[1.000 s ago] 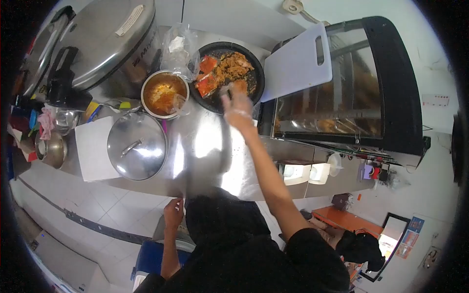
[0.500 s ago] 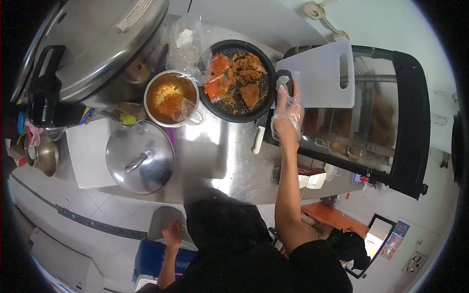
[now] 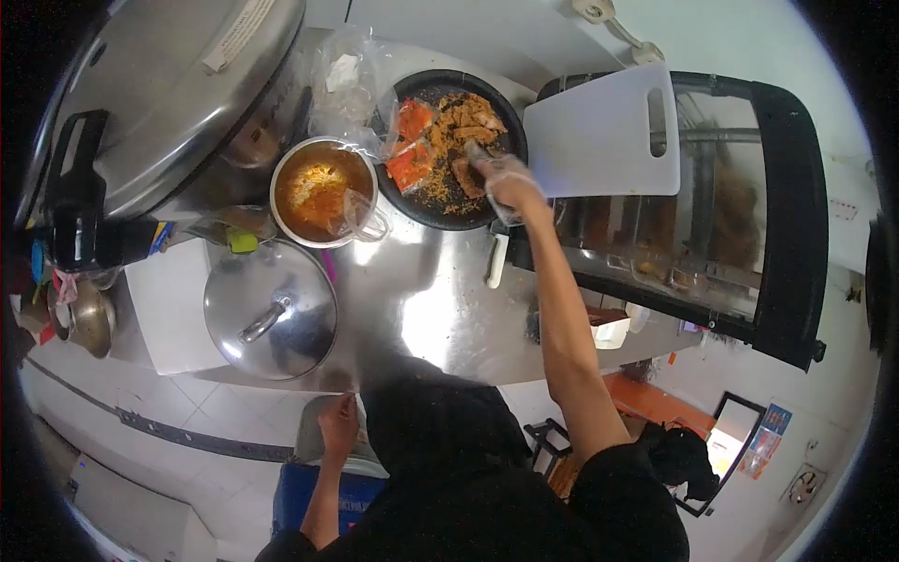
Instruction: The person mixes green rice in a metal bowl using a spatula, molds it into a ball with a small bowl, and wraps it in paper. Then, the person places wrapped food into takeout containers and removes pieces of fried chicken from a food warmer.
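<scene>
A dark round pan (image 3: pixel 435 217) on the steel counter holds breaded brown pieces (image 3: pixel 473 117), loose crumbs and red plastic sachets (image 3: pixel 409 167). Over its right side reaches my right hand (image 3: pixel 510 183), wearing a clear plastic glove. Its fingers point down at a brown piece (image 3: pixel 462 176); blur and the glove hide whether they grip it. My left hand (image 3: pixel 339 426), bare, hangs by the counter's front edge with its fingers curled in and nothing seen in them. To the left of the pan stands a steel pot (image 3: pixel 278 211) of orange-brown liquid with pale bits.
A white cutting board (image 3: pixel 599 140) lies on a glass-fronted display case (image 3: pixel 655 239) at right. Near the pan is a white-handled knife (image 3: pixel 497 260). A steel lid (image 3: pixel 272 328), a white board (image 3: pixel 169 300), clear plastic bags (image 3: pixel 342 103) and a large steel cooker (image 3: pixel 187 103) occupy the left.
My right hand has moved left from the pan's handle to over the food inside. My left hand has risen slightly toward the counter edge.
</scene>
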Demonstrator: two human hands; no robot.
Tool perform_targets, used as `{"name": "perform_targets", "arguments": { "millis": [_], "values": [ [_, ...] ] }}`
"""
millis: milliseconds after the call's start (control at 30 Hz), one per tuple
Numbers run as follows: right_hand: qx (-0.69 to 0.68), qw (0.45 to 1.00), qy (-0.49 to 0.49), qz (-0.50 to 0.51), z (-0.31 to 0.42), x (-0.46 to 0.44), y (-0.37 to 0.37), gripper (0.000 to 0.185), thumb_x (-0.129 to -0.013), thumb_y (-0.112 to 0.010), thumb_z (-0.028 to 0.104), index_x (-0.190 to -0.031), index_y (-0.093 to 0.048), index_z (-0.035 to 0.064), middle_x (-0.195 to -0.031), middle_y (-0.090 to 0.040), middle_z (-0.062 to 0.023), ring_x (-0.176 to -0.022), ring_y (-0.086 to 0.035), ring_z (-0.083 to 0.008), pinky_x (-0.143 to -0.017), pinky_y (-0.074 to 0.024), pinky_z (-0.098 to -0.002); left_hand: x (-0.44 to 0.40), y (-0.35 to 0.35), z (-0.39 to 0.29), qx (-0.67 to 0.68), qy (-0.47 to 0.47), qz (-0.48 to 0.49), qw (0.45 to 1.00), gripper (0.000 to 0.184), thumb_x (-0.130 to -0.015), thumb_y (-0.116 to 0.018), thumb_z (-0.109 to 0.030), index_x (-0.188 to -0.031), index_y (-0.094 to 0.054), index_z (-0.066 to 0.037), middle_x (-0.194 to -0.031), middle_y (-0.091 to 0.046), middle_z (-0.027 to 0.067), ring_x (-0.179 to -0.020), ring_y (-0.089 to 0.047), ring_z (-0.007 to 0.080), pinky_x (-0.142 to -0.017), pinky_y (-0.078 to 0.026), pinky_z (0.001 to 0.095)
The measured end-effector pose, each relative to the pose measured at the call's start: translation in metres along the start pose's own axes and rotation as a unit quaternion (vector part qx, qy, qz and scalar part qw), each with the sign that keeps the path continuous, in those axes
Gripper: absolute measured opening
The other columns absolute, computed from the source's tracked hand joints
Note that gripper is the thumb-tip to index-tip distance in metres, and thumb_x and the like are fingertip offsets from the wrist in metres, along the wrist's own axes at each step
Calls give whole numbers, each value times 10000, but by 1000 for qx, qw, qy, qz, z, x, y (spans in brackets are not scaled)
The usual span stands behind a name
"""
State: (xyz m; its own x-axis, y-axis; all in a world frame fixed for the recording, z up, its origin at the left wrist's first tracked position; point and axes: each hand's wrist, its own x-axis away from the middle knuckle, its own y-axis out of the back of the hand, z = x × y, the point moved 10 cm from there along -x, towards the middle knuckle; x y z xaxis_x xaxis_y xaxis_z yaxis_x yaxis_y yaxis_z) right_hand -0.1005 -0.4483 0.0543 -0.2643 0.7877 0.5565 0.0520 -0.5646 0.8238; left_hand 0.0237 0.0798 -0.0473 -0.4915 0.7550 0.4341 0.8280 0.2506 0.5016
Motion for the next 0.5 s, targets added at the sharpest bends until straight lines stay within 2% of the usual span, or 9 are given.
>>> {"name": "perform_targets", "arguments": {
  "millis": [67, 100, 167, 233, 300, 333, 367, 433, 500],
  "values": [
    [-78, 966, 90, -228, -6, 1, 36, 652, -961, -547, 431, -1458, -389, 38, -1263, -589, -293, -1175, -562, -460, -1023, -434, -465, 3, 22, -15, -6, -16, -33, 999, 125, -930, -631, -114, -959, -696, -11, -804, -698, 157, -686, -695, 265, -609, -535, 359],
    [-77, 966, 99, -228, 9, 7, 34, 652, -961, -547, 431, -1458, -389, 38, -1263, -589, -293, -1175, -562, -460, -1023, -434, -465, 4, 31, -23, -12, -29, -66, 997, 128, -929, -630, -115, -962, -696, -10, -812, -700, 160, -687, -694, 271, -611, -534, 369],
    [-186, 962, -75, -186, 2, 28, 12, 628, -951, -561, 447, -1387, -479, 2, -1247, -595, -297, -1218, -535, -440, -1035, -423, -439, 11, 23, -1, -13, 35, -56, 998, 127, -927, -632, -113, -959, -694, -7, -804, -699, 159, -679, -693, 273, -607, -532, 370],
    [-94, 963, -10, -251, -26, -21, -14, 624, -949, -554, 474, -1371, -506, 17, -1260, -587, -300, -1232, -524, -437, -1036, -421, -437, 32, 17, 19, -29, 92, -12, 995, 127, -925, -634, -111, -956, -693, -4, -795, -699, 158, -672, -692, 274, -604, -530, 371],
    [-41, 993, 111, 0, 0, -49, 1, 641, -958, -529, 482, -1443, -432, 73, -1285, -575, -296, -1217, -533, -456, -1036, -426, -455, 24, -5, 11, -1, 36, -3, 999, 134, -926, -633, -118, -939, -695, 1, -765, -698, 145, -661, -694, 276, -598, -527, 374],
    [-69, 994, 16, -81, 18, 3, 50, 597, -969, -507, 467, -1436, -446, 99, -1260, -586, -300, -1183, -554, -458, -1011, -445, -464, 29, -3, 9, 26, 20, -44, 999, 153, -935, -627, -140, -925, -704, -9, -761, -703, 142, -660, -698, 280, -594, -524, 375],
    [-68, 994, 23, -83, 26, 16, 40, 597, -969, -507, 467, -1436, -446, 99, -1260, -586, -300, -1183, -554, -458, -1011, -445, -464, 35, -6, 11, 28, 20, -50, 998, 153, -935, -627, -140, -925, -704, -9, -761, -703, 142, -660, -698, 280, -594, -524, 375],
    [-123, 959, -130, -220, 2, 29, 39, 525, -1003, -439, 453, -1310, -568, 47, -1175, -637, -271, -1092, -601, -447, -940, -484, -467, 40, -8, 14, 31, 45, -55, 997, 149, -936, -625, -149, -916, -708, -28, -769, -699, 138, -667, -701, 282, -596, -523, 386],
    [-41, 977, -66, -197, -11, -9, 8, 513, -996, -461, 446, -1291, -580, 44, -1124, -663, -257, -1045, -628, -441, -911, -501, -471, 29, -15, 0, 6, 37, -39, 999, 143, -934, -627, -156, -921, -709, -39, -776, -700, 134, -666, -700, 278, -601, -525, 385]
  ]
}}
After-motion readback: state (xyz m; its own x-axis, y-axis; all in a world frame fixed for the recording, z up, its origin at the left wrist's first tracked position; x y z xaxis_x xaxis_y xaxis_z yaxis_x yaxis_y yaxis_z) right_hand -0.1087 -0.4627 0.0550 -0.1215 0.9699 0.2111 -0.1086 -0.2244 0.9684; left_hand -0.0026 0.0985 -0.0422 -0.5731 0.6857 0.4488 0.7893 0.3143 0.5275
